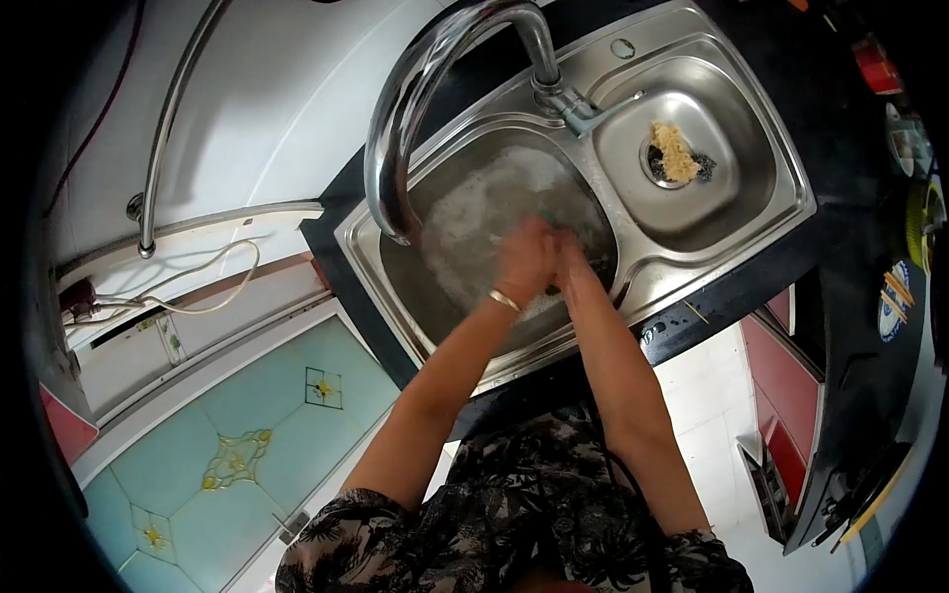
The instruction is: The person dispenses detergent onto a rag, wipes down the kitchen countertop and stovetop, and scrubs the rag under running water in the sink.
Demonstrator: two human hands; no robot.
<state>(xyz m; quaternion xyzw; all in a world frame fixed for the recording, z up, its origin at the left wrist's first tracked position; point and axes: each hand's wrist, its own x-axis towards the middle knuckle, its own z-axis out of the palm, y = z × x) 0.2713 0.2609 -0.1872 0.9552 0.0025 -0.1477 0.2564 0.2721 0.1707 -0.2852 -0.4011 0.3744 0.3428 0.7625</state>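
Observation:
My left hand [526,259], with a pale bangle on its wrist, is over the large sink basin [403,287] in cloudy, sudsy water [470,222]. Beside it, touching or nearly touching, is my right hand [570,259]. Motion blurs both hands, and their fingers cannot be made out. A small greenish patch shows near the left fingertips; what it is, and whether either hand holds it, I cannot tell. Above the basin's left side arches the chrome faucet [388,163], its lever [608,117] pointing toward the small basin.
In the small basin [736,193] a yellowish crumpled clump [674,153] and a dark mesh-like clump [704,166] lie at the drain. Chopsticks [897,292] rest across a blue-and-white plate [890,321] on the right counter. A thin stick [697,312] lies on the wet front edge.

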